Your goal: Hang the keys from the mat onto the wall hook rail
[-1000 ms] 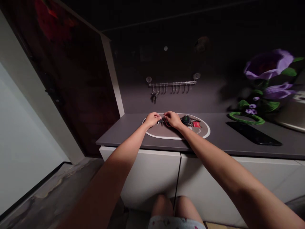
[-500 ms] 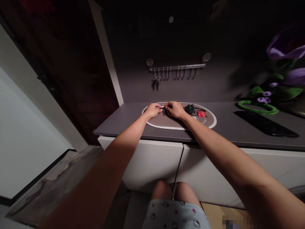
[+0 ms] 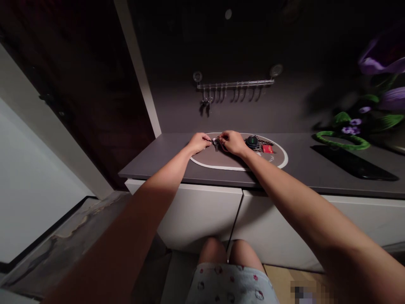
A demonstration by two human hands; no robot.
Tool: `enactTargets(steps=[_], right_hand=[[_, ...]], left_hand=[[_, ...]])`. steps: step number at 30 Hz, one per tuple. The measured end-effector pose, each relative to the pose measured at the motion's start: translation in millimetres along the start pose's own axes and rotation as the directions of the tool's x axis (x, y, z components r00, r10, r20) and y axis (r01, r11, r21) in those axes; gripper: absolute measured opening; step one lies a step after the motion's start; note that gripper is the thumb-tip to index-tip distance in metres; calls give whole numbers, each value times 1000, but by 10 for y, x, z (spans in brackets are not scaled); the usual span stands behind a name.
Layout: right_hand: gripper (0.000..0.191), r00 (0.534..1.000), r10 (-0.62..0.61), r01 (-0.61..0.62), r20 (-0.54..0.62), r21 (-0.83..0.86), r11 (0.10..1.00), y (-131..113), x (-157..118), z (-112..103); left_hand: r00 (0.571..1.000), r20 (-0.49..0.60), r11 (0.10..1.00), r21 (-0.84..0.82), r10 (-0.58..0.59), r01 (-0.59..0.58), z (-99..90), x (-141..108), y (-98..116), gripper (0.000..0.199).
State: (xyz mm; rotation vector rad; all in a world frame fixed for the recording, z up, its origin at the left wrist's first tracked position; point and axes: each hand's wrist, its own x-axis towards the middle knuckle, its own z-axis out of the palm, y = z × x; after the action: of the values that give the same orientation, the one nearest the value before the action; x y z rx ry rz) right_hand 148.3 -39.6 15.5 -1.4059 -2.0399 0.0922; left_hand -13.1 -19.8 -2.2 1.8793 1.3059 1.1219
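Both hands meet over an oval brown mat [image 3: 218, 161] with a white rim. My left hand [image 3: 198, 142] is closed in a pinch at a small bunch of keys [image 3: 216, 145]. From the other side, the fingertips of my right hand [image 3: 232, 142] pinch the same bunch, where a small white bit shows. The fingers partly cover the keys. On the mat beside my right hand lie a round black object [image 3: 252, 142] with green marks, a red tag [image 3: 267, 149] and a heap of metal pieces and chain.
A clear hook rail [image 3: 237, 84] is fixed to the dark wall; keys [image 3: 205, 105] hang at its left end. On the counter's right are a long black object [image 3: 354, 162], a green fuzzy ring [image 3: 343, 145] and purple flowers [image 3: 351, 126]. White cabinet doors [image 3: 202, 211] stand below.
My left hand has moved slightly left, away from my right hand, and more of the keys shows between them. The camera view has shifted a little.
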Motion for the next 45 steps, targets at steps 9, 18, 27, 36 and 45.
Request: enactTargets(steps=[9, 18, 27, 36, 45], right_hand=[[20, 995, -99, 100, -25, 40, 994, 11, -4, 10], [21, 996, -86, 90, -27, 237, 967, 2, -22, 13], [12, 994, 55, -98, 95, 534, 840, -30, -45, -1], [7, 994, 12, -81, 113, 629, 773, -50, -41, -30], [26, 997, -18, -33, 77, 606, 795, -4, -25, -17]], left_hand=[[989, 141, 917, -388, -43, 95, -49, 3, 40, 6], [962, 274, 838, -528, 13, 139, -96, -24, 67, 7], [945, 325, 829, -540, 43, 148, -104, -49, 85, 12], [957, 291, 824, -545, 14, 154, -98, -58, 83, 18], [960, 280, 813, -560, 4, 160, -95, -59, 98, 21]])
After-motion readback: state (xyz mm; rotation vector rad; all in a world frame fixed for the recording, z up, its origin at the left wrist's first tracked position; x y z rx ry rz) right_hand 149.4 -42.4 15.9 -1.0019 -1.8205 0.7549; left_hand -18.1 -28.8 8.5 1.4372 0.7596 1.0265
